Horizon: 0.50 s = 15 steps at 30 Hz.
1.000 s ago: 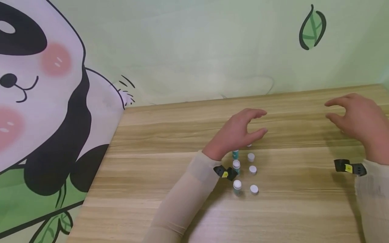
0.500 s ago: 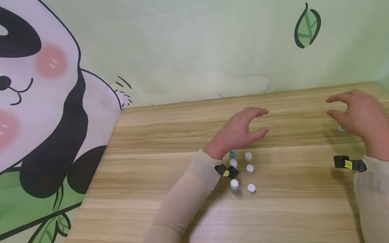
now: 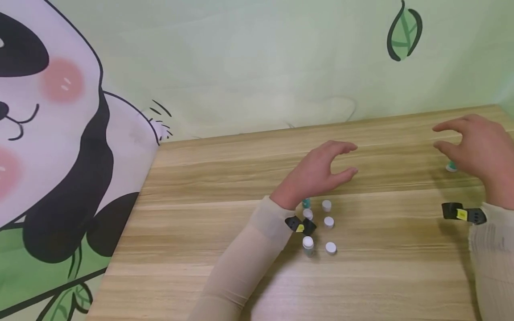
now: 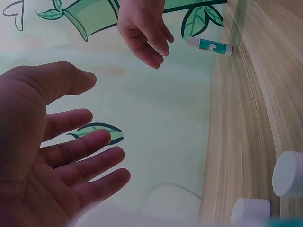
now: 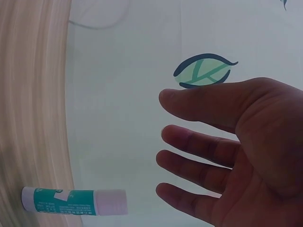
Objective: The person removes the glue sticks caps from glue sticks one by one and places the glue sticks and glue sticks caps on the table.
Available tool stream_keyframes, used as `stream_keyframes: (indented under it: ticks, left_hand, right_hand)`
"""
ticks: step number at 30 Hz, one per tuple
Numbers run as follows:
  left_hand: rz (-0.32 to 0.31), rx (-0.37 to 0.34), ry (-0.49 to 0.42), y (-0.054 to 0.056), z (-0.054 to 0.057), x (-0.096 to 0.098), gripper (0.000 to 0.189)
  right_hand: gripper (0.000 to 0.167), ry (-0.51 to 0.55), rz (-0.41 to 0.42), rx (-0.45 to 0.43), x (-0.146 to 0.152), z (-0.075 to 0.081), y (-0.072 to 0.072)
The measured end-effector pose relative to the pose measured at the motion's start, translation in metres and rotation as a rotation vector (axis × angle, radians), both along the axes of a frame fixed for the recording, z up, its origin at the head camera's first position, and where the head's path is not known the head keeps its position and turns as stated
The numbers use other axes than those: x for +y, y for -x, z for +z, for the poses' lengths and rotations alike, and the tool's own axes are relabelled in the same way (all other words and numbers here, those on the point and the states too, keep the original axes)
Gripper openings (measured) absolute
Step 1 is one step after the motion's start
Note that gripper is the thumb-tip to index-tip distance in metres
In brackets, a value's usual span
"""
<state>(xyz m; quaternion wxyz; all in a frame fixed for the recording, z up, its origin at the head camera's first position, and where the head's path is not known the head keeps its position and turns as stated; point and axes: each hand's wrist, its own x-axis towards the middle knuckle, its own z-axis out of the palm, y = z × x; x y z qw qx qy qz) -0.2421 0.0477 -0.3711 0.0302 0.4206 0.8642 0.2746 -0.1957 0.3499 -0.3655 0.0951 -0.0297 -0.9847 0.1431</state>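
Left hand [image 3: 311, 173]: has edged rightward against the white caps [image 3: 329, 222] since a second ago, and now covers the white bit that peeped out below its thumb. Thumb and four spread fingers stand apart above the table [image 3: 192, 249] (clearest from its own wrist).
Right hand [image 3: 479, 149]: at 3 o'clock from its partner, thumb and fingers likewise apart; a white base, barely showing earlier, has come into sight at its 8 o'clock.
Glue stick [image 5: 66, 202]: upright on that base, teal in the middle and white at both ends; in the right wrist view it sits toward 7 o'clock, apart from the hand.
Tubes [image 3: 308, 246]: three, running from the left wrist toward 6 o'clock; the nearest is upright, while a black band [image 3: 309, 226] and the wrist partly hide the others.
Caps: three in line on the wood, at 3 o'clock from the tubes, near but not touching them.
Wall [image 3: 241, 67]: pale green, with a panda [image 3: 92, 156] toward 9 o'clock of the head view and a leaf [image 3: 403, 35] toward 2.
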Motion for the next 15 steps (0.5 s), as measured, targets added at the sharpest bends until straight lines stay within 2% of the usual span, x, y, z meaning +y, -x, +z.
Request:
stream_keyframes:
  ticks: [15]
  left_hand:
    - [-0.003,-0.001,0.011,-0.0020,0.0036,0.0025,0.049]
  right_hand:
    - [0.032,0.015,-0.017,-0.012,0.0009,0.0009,0.0018]
